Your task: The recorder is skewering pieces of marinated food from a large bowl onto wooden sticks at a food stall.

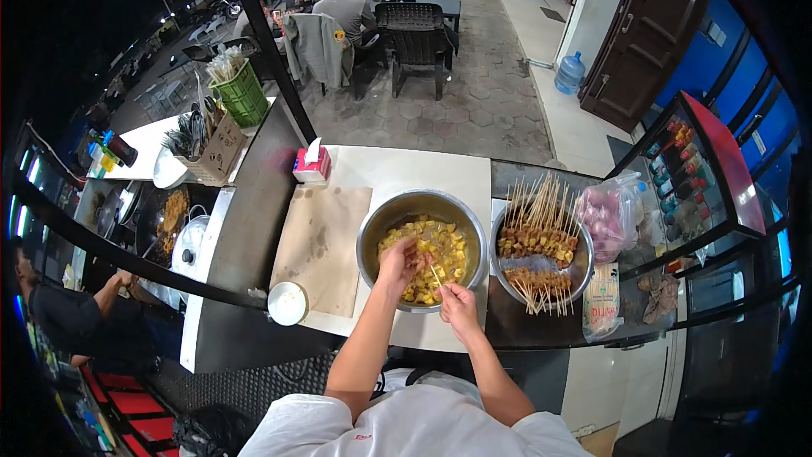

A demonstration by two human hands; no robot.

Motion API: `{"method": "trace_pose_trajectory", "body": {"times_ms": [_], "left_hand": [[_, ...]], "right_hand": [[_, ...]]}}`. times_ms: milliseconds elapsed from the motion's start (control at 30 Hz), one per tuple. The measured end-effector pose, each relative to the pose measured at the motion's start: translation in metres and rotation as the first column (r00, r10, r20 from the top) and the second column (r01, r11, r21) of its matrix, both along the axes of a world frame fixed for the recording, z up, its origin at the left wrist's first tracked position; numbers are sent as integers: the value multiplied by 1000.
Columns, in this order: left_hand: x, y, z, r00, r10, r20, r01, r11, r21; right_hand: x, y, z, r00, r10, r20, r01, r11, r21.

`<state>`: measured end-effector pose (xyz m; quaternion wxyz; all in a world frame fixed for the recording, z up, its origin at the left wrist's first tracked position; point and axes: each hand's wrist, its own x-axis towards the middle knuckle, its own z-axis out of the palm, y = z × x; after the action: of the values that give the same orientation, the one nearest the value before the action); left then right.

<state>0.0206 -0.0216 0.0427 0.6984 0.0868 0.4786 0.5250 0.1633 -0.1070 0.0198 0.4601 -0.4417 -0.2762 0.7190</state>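
Note:
A large steel bowl (366, 266) stands before me, with yellow marinated cubes (444, 244) in liquid inside. My right hand (459, 310) pinches a thin wooden skewer (436, 271) over the bowl's near right part. At the skewer's upper tip, my left hand (399, 263) has its fingers bent round a small piece of meat (426, 258). To the right, a second steel bowl (587, 273) holds loaded skewers (536, 244) in two groups, the far group's bare sticks pointing away from me and the near group's towards me.
Brown paper (330, 241), a white bowl (287, 303) and a tissue box (311, 165) lie left. At right are a bag of red onions (606, 212), a packet of skewers (601, 301) and a glass case (688, 178). A person (76, 311) stands by a wok (158, 222).

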Motion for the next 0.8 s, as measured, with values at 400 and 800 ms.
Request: {"method": "trace_pose_trajectory", "body": {"times_ms": [400,800], "left_hand": [[-27,47,-51,-282,-269,-921,705,593,-389],[-18,104,-91,-268,-62,-962,660,715,-230]], "right_hand": [[27,-5,0,946,-297,129,297,955,15],[20,-44,4,865,-470,173,469,882,49]]}}
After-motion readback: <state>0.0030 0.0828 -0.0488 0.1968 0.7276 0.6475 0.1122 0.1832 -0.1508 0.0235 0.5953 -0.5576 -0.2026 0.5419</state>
